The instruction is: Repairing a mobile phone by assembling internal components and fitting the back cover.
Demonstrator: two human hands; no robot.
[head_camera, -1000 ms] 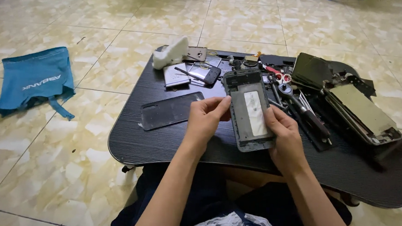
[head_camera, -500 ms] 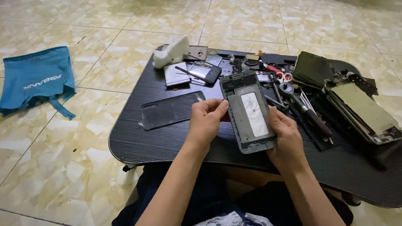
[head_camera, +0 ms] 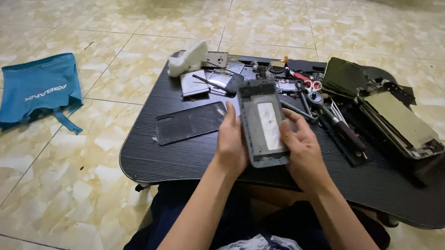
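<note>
Grey phone frame [head_camera: 264, 123], gripped upright between left hand [head_camera: 231, 143] and right hand [head_camera: 303, 153], fingers curled on its edges, above black table [head_camera: 189, 159].

Low black table [head_camera: 179, 161] with rounded corners, set on a beige marbled tile floor [head_camera: 108, 56]. At left of centre on the tabletop: flat dark glass panel [head_camera: 190, 122]. At upper centre: white lump-shaped object [head_camera: 188, 59], grey phone parts [head_camera: 212, 80], small tools [head_camera: 307, 89] (heaped, hard to separate). At right: opened tablet bodies [head_camera: 398, 120]. On the floor, far left of the frame: crumpled teal cloth bag [head_camera: 39, 89].
</note>
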